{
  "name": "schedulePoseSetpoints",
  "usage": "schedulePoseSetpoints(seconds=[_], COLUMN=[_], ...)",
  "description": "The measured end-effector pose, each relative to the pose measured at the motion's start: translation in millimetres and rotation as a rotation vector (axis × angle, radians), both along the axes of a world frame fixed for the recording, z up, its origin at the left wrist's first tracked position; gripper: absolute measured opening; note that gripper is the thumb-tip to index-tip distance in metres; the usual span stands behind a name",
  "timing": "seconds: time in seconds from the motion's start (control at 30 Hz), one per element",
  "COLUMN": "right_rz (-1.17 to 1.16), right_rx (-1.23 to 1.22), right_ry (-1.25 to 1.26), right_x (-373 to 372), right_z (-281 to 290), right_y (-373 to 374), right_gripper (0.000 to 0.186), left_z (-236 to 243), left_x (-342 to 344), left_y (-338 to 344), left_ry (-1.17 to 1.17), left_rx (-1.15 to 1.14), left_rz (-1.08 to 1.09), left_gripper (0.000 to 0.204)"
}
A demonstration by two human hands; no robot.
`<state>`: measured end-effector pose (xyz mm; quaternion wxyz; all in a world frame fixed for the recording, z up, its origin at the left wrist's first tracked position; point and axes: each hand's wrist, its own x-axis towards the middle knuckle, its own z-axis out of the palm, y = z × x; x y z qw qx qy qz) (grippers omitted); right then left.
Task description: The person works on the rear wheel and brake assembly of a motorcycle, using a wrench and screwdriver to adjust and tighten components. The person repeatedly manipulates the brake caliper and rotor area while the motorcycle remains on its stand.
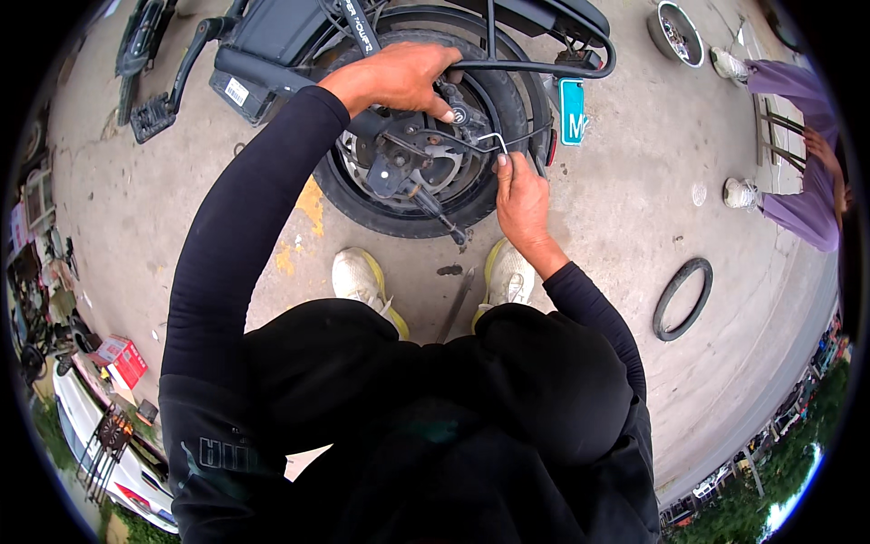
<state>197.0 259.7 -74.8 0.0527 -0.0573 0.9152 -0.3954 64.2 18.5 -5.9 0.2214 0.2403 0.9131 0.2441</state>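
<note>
At upper centre, the left hand (399, 77) grips the rear wheel (426, 136) hub, fingers curled on it, while the right hand (521, 195), fingers clamped, holds a hex key (489, 139), judged mid-turn on a hub bolt.

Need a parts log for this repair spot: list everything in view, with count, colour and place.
wheel: 1, black tyre, top centre
hex key: 1, silver, at wheel hub
pedal: 1, black, upper left
plate: 1, teal, right of wheel
loose tyre: 1, black, ground at right
bowl: 1, metal, top right
box: 1, red, lower left
seated person: 1, purple clothes, right edge
shoes: 2, white and yellow, below wheel
left hand: 1, on wheel frame
right hand: 1, grip on hex key
</note>
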Motion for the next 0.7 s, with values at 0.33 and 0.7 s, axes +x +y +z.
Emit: schedulePoseSetpoints(seconds=[0.33, 0.7], right_rz=[0.018, -0.155], right_rx=[0.201, -0.292], right_ry=[0.140, -0.105], right_x=[-1.7, 24.8], right_z=[-12.5, 27.8], right_y=[7.6, 59.2], right_gripper=[0.028, 0.031], left_z=[-4.9, -6.4], left_x=[9.1, 187.4], left_y=[-1.6, -107.8], left_ry=[0.108, 0.241], left_rx=[-0.033, -0.009], left_rz=[0.009, 0.689], left_gripper=[0.066, 0.037])
